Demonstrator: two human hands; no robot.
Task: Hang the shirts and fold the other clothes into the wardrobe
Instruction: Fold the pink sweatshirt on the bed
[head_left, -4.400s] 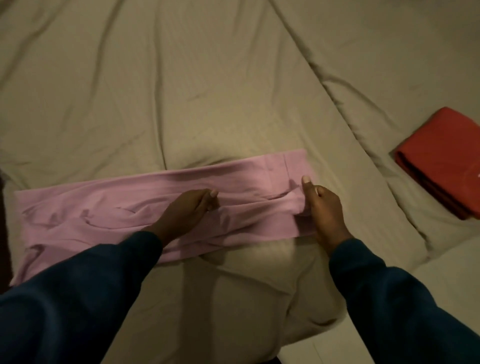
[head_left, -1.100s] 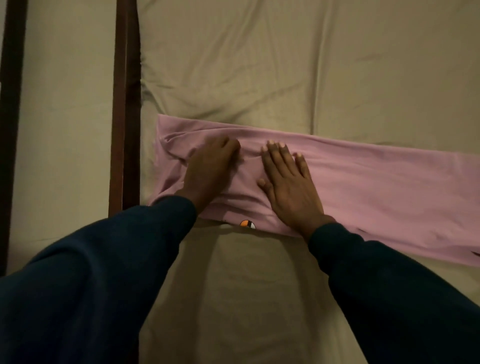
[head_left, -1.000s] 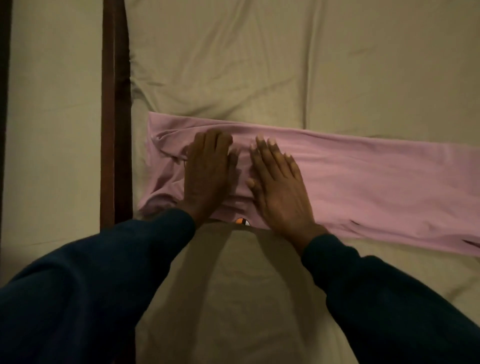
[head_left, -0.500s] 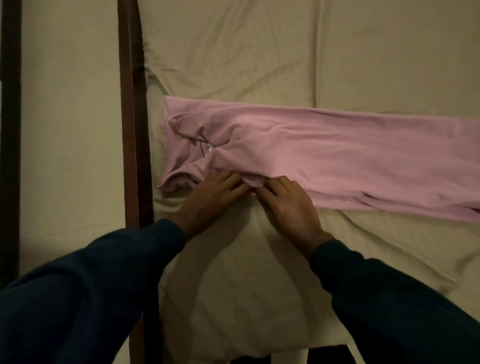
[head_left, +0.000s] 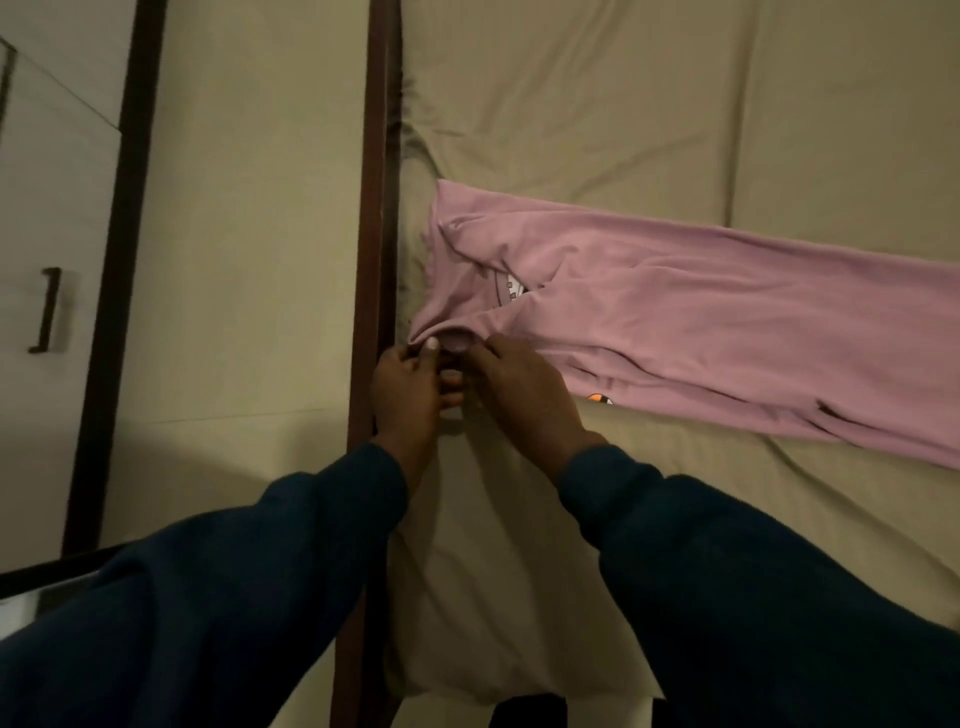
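Fingers (head_left: 432, 344) of left hand (head_left: 408, 395) and right hand (head_left: 524, 395) pinched pink garment (head_left: 701, 322) corner at bed (head_left: 597, 104) left edge, likely to fold it over.

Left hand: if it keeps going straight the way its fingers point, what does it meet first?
The left hand points up the bed; its fingertips already touch the near left corner of the long folded pink garment. That cloth comes first, then the beige bedsheet.

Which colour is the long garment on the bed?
Pink garment, seen best in the head view.
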